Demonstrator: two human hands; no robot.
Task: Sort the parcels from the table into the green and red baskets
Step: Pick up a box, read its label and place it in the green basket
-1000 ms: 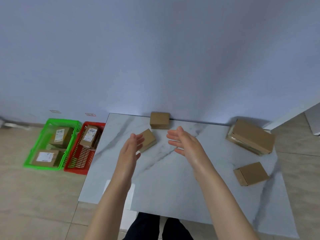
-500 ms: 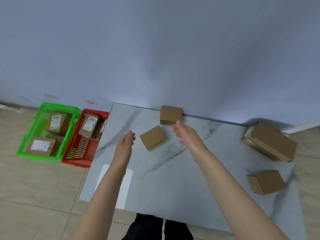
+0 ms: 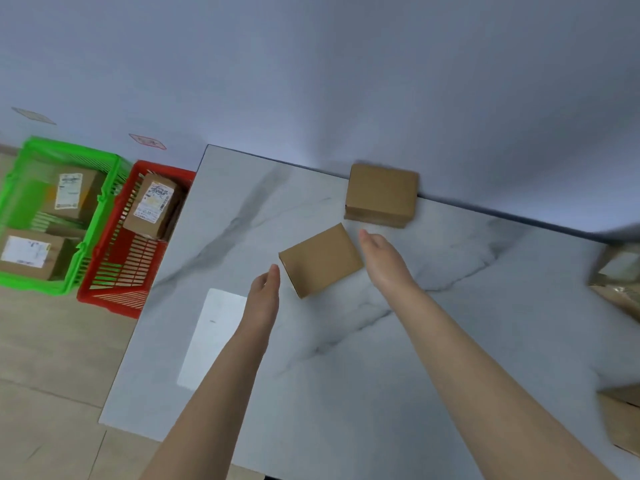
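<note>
A small brown parcel (image 3: pixel 320 259) lies flat on the marble table (image 3: pixel 346 358), turned at an angle. My left hand (image 3: pixel 265 296) is just left of it with straight fingers, close to its near left corner. My right hand (image 3: pixel 382 259) is at its right edge, fingers straight; I cannot tell whether either hand touches it. A second brown parcel (image 3: pixel 381 195) stands behind, against the wall. On the floor at the left stand the green basket (image 3: pixel 100 202) and the red basket (image 3: pixel 114 292), both with labelled parcels inside.
A larger parcel (image 3: pixel 620 285) lies at the table's right edge and another (image 3: pixel 623 420) at the near right, both cut off by the frame. A white sheet (image 3: pixel 211 337) lies flat on the table's near left. The wall runs directly behind the table.
Both hands have moved in around the small angled parcel, left hand to its left, right hand to its right. The view has shifted left and closer to the table.
</note>
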